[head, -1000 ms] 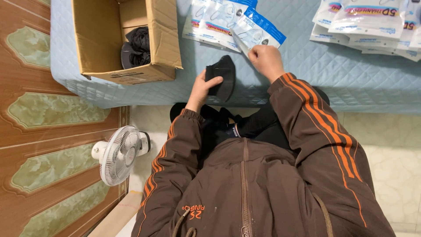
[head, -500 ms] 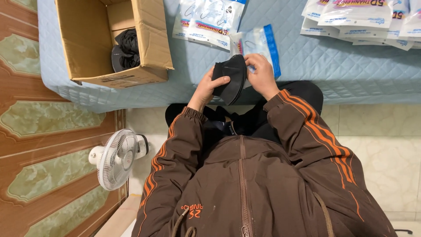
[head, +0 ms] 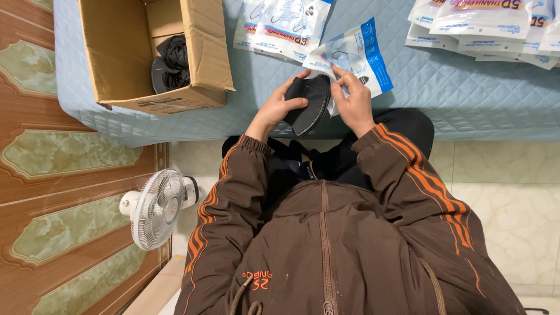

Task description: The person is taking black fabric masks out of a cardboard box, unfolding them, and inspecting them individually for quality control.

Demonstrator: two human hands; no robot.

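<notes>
My left hand (head: 279,108) grips a stack of folded black face masks (head: 310,105) at the near edge of the blue quilted surface (head: 466,99). My right hand (head: 354,100) holds the open end of a clear and blue plastic pouch (head: 356,55) against the masks, thumb and fingers pinching its edge. The masks' top edge sits at the pouch mouth. Both sleeves are brown with orange stripes.
An open cardboard box (head: 128,64) with black masks (head: 172,61) inside stands at the left on the surface. Filled pouches lie in a pile (head: 283,26) beyond my hands and another pile (head: 490,23) at the far right. A small white fan (head: 154,207) stands on the floor.
My right hand brought the pouch from the surface down to the masks. Both hands came together nearer my body, and the masks now meet the pouch mouth.
</notes>
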